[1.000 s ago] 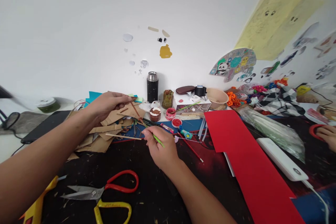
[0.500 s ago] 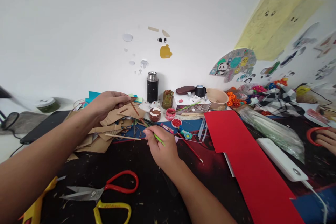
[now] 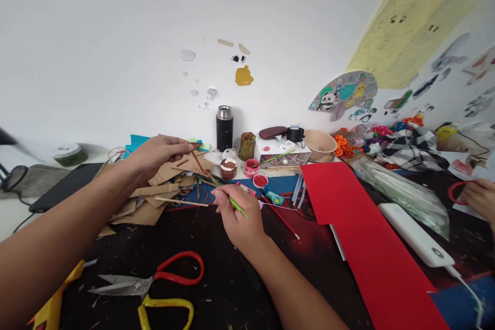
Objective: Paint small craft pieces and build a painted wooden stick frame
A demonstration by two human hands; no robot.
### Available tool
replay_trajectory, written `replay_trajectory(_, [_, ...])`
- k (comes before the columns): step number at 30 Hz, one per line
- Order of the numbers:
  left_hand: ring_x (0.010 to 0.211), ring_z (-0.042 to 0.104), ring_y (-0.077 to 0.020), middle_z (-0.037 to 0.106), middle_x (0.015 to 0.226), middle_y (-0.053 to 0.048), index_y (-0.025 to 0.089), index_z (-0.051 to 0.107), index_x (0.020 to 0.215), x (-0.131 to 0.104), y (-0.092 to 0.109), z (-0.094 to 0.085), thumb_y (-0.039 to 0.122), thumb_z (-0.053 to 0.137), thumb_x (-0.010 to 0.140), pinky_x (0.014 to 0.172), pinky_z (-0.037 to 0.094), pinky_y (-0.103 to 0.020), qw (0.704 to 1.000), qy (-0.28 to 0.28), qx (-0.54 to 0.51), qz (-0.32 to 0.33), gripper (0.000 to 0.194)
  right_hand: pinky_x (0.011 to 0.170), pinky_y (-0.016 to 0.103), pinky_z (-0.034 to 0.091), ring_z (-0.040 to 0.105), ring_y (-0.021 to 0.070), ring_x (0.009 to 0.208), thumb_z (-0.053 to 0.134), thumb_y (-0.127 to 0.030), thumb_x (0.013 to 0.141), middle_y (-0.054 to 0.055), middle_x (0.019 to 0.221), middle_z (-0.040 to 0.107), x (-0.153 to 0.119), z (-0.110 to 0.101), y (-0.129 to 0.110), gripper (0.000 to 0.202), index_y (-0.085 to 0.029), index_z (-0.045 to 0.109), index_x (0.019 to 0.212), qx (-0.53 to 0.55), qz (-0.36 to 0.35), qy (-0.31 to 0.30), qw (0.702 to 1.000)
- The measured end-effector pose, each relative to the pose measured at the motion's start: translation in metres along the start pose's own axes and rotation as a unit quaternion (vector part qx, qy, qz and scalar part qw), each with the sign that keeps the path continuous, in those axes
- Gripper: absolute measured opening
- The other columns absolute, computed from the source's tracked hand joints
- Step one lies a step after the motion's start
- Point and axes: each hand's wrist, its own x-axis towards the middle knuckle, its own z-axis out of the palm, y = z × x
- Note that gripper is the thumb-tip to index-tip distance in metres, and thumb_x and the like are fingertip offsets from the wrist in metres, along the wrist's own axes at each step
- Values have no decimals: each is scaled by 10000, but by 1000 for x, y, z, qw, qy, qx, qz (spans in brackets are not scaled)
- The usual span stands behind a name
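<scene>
My left hand [image 3: 168,152], raised over the cardboard scraps, pinches a thin brown stick [image 3: 198,162] that slants down to the right. My right hand [image 3: 240,214] is closed around a slim green paintbrush [image 3: 237,207]. The brush points toward the lower end of the stick; whether its tip touches the stick I cannot tell. Behind my right hand stands a small jar of brown paint [image 3: 228,169]. A pink-red paint pot [image 3: 251,167] and a lid with red paint [image 3: 260,181] are beside it. A plain wooden stick [image 3: 181,201] lies left of my right hand.
Scissors [image 3: 143,286] with red and yellow handles lie in front, near a yellow tool [image 3: 56,299]. Red card [image 3: 371,247] and a white power strip [image 3: 415,234] lie to the right. Another person's hand [image 3: 481,198] holds a red ring-shaped handle. A black flask [image 3: 225,131] stands behind.
The paintbrush and the fingers of my right hand have shifted slightly. My left hand stays nearly in place with the stick. The other person's hand at the right has moved a little.
</scene>
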Motion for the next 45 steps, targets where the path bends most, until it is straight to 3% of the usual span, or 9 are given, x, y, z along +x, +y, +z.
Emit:
replay_trajectory(3, [614,410,-155,513,579,5,227,713,594,-1,0,1,550,840,652,576,327,-311,1000,-5,-5,9,351,721,293,557,719,172,694,555,-330,1122,50,865,784,-1,1,0,267,-225,767,998,0,4,-10,1000])
replay_trajectory(9, [621,404,-157,527,605,1,220,728,640,0,-3,1,557,831,675,585,297,-312,1000,2,-8,8,353,667,284,553,720,175,693,542,-364,1128,45,834,777,-1,1,0,296,-232,769,990,9,31,-13,999])
replay_trajectory(20, [626,393,-165,515,599,4,233,673,608,2,-8,0,584,851,638,601,292,-326,1000,3,-6,10,395,701,284,571,733,176,713,548,-332,1122,45,870,800,-2,2,1,274,-238,772,993,-1,19,-30,999])
replay_trajectory(26, [645,433,-179,534,604,-6,245,663,560,4,-12,4,580,855,612,621,346,-327,999,-9,1,31,389,812,300,586,780,200,864,550,-305,1123,70,974,828,-4,3,1,248,-231,766,1027,-13,-26,-52,998])
replay_trajectory(32, [633,421,-173,537,583,-1,238,686,600,4,-12,2,592,858,614,603,347,-322,999,17,8,34,394,795,294,584,776,198,857,556,-302,1120,62,947,824,-3,4,2,250,-233,764,999,-30,-9,-35,999])
replay_trajectory(39, [615,443,-157,557,584,5,227,663,590,7,-19,8,620,866,593,590,351,-300,999,7,11,32,442,816,281,581,787,197,889,525,-309,1143,79,995,835,-6,5,2,279,-219,766,1036,-43,-62,-58,995])
replay_trajectory(45, [608,429,-153,529,572,13,220,713,631,9,-20,5,595,848,637,582,341,-299,999,15,5,40,399,828,286,574,790,205,907,549,-286,1131,71,988,835,-5,6,7,252,-216,769,1029,-65,-32,-43,996])
